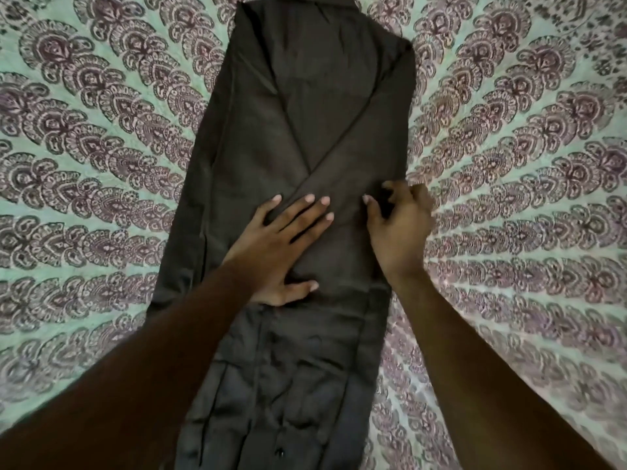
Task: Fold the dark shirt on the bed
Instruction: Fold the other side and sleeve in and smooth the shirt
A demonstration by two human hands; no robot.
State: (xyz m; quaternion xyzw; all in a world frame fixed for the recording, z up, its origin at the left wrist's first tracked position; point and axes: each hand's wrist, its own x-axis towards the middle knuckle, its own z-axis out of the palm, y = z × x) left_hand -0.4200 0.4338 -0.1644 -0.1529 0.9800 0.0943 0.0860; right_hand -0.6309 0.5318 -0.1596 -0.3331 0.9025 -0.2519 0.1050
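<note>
One narrow creased dark shirt (305, 96), left hand (285, 239) spread flat, right hand (400, 228) pinching it.

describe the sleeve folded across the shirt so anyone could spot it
On the patterned bedspread lies a dark shirt. The sleeve is the band slanting from its upper right shoulder down under the left hand, topmost over the other folds.

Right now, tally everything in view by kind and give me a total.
dark shirt: 1
patterned bedsheet: 1
hands: 2 (left hand pressing flat on the shirt, right hand with fingers curled, pinching the shirt's right edge)
Total: 4
</note>
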